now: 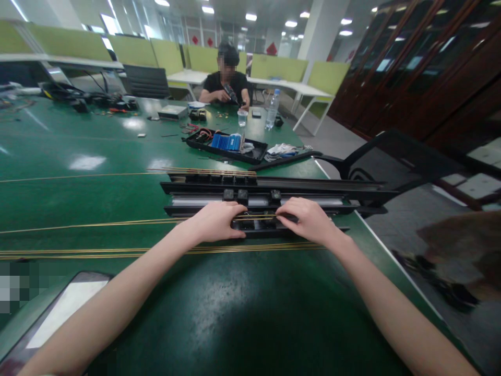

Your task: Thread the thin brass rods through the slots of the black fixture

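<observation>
My left hand (213, 222) grips the nearest black rail (256, 233), thumb on its near side and fingers over the top. Thin brass-coloured rods (258, 217) pass under this hand and lie along the rail. At their right ends my right hand (307, 219) is closed, fingertips pinched on the rods. Just behind, another black rail (203, 210) lies parallel, with a pale strip and several small black blocks (275, 196) on it. Part of the nearest rail is hidden by my hands.
More brass rods (156, 253) lie nearer me on the green table (219, 313). Beyond the rails is a black tray (256, 151) with a blue item. A water bottle (272, 109) and cup (242, 119) stand near a seated person (225, 78). A chair (391, 156) stands right.
</observation>
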Demonstrator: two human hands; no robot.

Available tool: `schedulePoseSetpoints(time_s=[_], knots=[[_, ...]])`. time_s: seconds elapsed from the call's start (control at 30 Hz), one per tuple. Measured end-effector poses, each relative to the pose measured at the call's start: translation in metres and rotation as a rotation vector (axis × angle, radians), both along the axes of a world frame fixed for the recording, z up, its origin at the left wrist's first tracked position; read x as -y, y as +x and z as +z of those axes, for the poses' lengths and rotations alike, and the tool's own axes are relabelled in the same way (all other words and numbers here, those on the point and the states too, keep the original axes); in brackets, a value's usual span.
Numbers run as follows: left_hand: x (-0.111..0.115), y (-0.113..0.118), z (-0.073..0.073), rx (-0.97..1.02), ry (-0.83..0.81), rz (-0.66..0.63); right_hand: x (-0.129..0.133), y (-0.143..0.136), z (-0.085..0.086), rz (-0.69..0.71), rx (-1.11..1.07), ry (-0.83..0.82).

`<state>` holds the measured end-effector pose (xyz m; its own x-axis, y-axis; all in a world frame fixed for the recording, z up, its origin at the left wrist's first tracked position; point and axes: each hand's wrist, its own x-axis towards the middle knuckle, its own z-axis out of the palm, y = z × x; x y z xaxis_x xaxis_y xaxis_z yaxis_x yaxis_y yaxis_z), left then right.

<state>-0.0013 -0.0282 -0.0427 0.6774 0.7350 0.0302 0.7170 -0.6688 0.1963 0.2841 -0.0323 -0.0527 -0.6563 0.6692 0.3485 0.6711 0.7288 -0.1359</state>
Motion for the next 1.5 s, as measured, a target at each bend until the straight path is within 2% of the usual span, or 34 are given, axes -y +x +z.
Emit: schedulePoseSetpoints(time_s=[0.53,0.73,1.03,1.37,1.5], knots=[[0.000,0.000,0.001,-0.016,-0.009,0.018,-0.001,0.003,-0.003,-0.050,-0.128,-0.141],[0.000,-0.001,0.001,-0.022,-0.012,0.017,-0.004,0.009,0.002,-0.115,-0.118,-0.270],[0.000,-0.001,0.001,-0.021,-0.006,0.020,-0.009,0.025,0.008,-0.142,-0.115,-0.477],[0.001,-0.001,0.003,-0.048,0.000,0.033,-0.009,0.033,0.016,-0.183,-0.122,-0.592],[0.001,-0.001,0.003,-0.047,-0.003,0.034,-0.009,0.036,0.016,-0.192,-0.111,-0.591]])
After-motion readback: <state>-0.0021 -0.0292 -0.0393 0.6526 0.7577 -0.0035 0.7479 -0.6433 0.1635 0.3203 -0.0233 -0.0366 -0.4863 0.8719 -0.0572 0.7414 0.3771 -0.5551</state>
